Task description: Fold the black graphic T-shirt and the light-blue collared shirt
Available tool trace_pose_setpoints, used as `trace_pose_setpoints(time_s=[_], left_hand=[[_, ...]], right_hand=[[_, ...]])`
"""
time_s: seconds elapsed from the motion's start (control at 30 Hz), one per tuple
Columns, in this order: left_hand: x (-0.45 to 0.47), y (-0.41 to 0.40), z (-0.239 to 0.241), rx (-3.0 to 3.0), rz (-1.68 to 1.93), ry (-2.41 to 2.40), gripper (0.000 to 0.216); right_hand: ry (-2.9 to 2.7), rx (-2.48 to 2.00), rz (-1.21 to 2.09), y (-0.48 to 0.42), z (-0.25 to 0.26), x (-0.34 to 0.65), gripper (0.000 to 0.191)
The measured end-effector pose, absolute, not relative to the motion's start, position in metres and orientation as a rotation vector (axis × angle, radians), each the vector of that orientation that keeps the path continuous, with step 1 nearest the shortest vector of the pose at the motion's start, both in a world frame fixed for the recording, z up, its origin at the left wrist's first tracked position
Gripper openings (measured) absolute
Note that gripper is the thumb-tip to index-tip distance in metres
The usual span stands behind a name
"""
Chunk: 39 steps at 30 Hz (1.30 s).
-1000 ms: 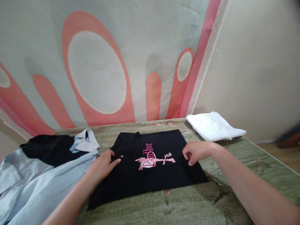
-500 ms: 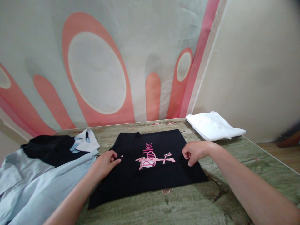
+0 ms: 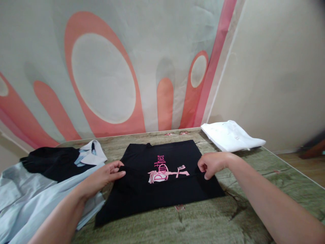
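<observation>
A black T-shirt [image 3: 162, 193] with a pink cartoon and lettering lies on the table, its print turned sideways. At the shirt's left side, my left hand [image 3: 106, 176] pinches the fabric between thumb and fingers, and a low crease runs from there toward the print. Closed on the shirt's right side is my right hand [image 3: 213, 164], its fingertips curled down into the cloth. Part of the print's left end is tucked under the crease.
Left of the T-shirt lies a light blue-grey shirt [image 3: 50, 196] with a pale collar and a black part [image 3: 53, 162]. A folded white garment [image 3: 231, 135] rests at the back right of the wood-patterned table [image 3: 264, 183]. Behind the table stands a patterned wall [image 3: 147, 51].
My left hand has moved left, drawing the black cloth with it. The crease now covers more of the print's left end. My right hand has stayed in place.
</observation>
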<state>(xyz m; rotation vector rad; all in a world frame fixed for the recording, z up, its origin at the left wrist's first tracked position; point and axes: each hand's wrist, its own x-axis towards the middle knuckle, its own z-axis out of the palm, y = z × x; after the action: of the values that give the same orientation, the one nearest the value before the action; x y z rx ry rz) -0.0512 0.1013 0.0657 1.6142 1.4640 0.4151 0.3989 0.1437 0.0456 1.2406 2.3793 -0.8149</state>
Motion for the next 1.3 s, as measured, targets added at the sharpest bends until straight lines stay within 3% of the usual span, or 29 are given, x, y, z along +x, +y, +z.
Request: trace_pose_setpoints(time_s=[0.53, 1.3], left_hand=[[-0.054, 0.105, 0.049, 1.564, 0.400, 1.435, 0.051], [-0.052, 0.104, 0.046, 1.551, 0.449, 1.367, 0.038]], right_hand=[[2.386, 1.239, -0.869, 0.145, 0.044, 0.400, 0.027], [2.340, 1.257, -0.846, 0.143, 0.048, 0.394, 0.025]])
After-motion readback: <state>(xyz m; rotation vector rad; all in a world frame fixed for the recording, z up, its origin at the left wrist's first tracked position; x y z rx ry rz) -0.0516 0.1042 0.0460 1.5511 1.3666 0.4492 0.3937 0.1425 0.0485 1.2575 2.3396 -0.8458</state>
